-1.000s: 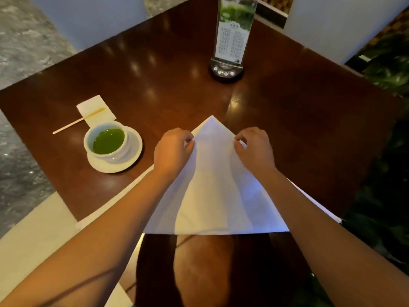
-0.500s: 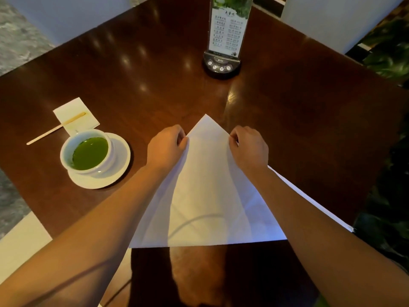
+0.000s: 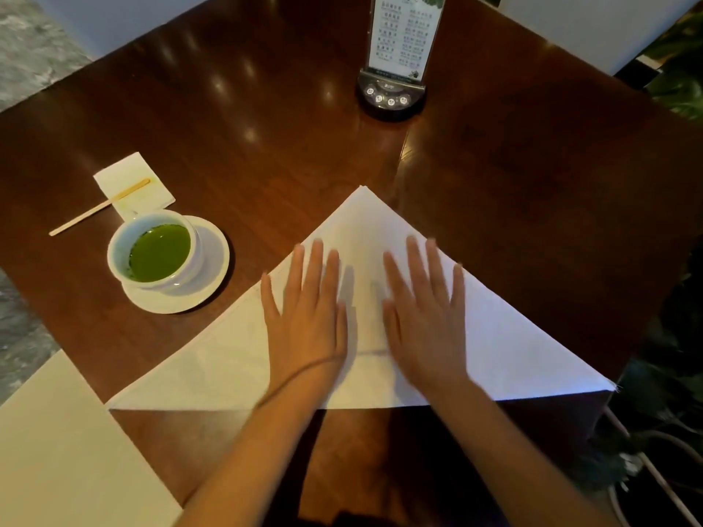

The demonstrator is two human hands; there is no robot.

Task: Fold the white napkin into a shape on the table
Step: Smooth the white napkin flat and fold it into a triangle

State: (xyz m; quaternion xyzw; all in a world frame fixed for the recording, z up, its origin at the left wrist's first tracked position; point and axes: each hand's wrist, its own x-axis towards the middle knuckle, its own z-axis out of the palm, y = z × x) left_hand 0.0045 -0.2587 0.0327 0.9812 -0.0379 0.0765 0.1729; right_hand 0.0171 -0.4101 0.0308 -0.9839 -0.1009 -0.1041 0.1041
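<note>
Fingers spread flat, your left hand (image 3: 304, 321) and right hand (image 3: 422, 317) press the white napkin (image 3: 513, 348), a triangle at lower centre. Uneven pressure could skew the layers; a leftward sweep risks the tea cup (image 3: 154, 252).

Counted on the surface (image 3: 266, 119): one white napkin (image 3: 513, 336), two hands on it, left (image 3: 306, 317) and right (image 3: 422, 317). Left of napkin: one cup (image 3: 154, 252), one saucer (image 3: 207, 275), one stir stick (image 3: 99, 207), one small paper square (image 3: 125, 176). Beyond: one menu stand (image 3: 399, 43).
</note>
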